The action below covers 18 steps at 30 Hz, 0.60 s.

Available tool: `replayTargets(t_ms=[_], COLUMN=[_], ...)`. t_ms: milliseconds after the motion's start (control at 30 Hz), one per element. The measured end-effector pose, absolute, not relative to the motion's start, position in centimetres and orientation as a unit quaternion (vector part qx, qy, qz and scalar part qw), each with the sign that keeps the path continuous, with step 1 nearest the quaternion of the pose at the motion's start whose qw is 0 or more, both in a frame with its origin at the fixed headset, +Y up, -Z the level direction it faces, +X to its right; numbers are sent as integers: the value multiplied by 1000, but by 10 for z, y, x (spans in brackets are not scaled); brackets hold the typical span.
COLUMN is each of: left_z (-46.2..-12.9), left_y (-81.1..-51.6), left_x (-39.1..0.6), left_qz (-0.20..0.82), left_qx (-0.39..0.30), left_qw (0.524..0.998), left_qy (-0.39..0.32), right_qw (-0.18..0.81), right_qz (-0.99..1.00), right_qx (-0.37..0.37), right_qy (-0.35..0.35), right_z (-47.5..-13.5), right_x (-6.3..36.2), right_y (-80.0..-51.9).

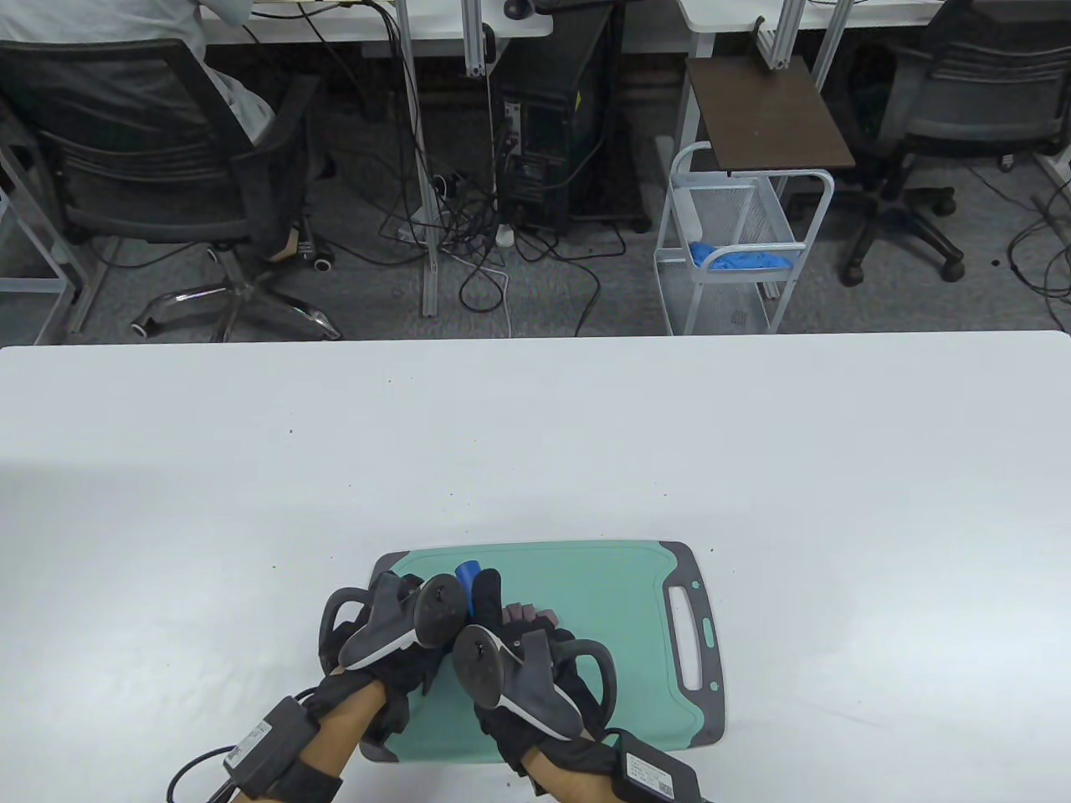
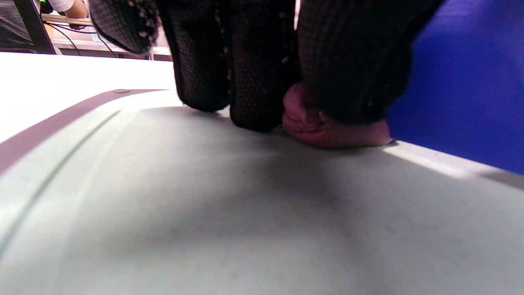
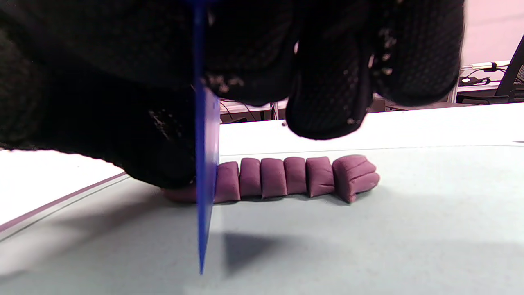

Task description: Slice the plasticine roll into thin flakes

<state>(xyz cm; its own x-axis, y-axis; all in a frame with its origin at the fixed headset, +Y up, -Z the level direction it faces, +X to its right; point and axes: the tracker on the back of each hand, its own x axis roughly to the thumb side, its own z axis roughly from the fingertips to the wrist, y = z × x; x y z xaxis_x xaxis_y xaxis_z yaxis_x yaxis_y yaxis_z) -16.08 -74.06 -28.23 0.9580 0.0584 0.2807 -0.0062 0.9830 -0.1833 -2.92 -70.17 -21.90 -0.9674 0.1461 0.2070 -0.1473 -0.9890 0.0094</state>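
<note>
A purple plasticine roll (image 3: pixel 294 177) lies on the green cutting board (image 1: pixel 602 602), cut into several slices that stand side by side. In the table view only a bit of it (image 1: pixel 523 613) shows behind the hands. My left hand (image 1: pixel 393 619) presses its fingertips (image 2: pixel 262 98) on the uncut end of the roll (image 2: pixel 327 131). My right hand (image 1: pixel 519 661) grips a blue plastic knife (image 3: pixel 206 164), blade edge down, standing in the roll next to the last slice. The blade also shows in the left wrist view (image 2: pixel 462 90) and its tip in the table view (image 1: pixel 465 574).
The cutting board has a grey rim and a handle slot (image 1: pixel 688 636) on its right side. It lies near the front edge of a white table (image 1: pixel 535 435). Chairs, a wire cart (image 1: pixel 736 242) and cables stand beyond the table's far edge.
</note>
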Motion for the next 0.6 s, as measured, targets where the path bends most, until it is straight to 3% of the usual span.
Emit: replayTargets(t_ms=[600], left_z=[-281], left_y=[-741], left_x=[-159], left_qz=[13], left_qx=[-91], left_qw=[985], left_qy=[-146], right_qw=[71], right_qz=[992], right_qx=[99], right_qy=[-14], right_z=[-227], right_x=[-35], right_y=[-708])
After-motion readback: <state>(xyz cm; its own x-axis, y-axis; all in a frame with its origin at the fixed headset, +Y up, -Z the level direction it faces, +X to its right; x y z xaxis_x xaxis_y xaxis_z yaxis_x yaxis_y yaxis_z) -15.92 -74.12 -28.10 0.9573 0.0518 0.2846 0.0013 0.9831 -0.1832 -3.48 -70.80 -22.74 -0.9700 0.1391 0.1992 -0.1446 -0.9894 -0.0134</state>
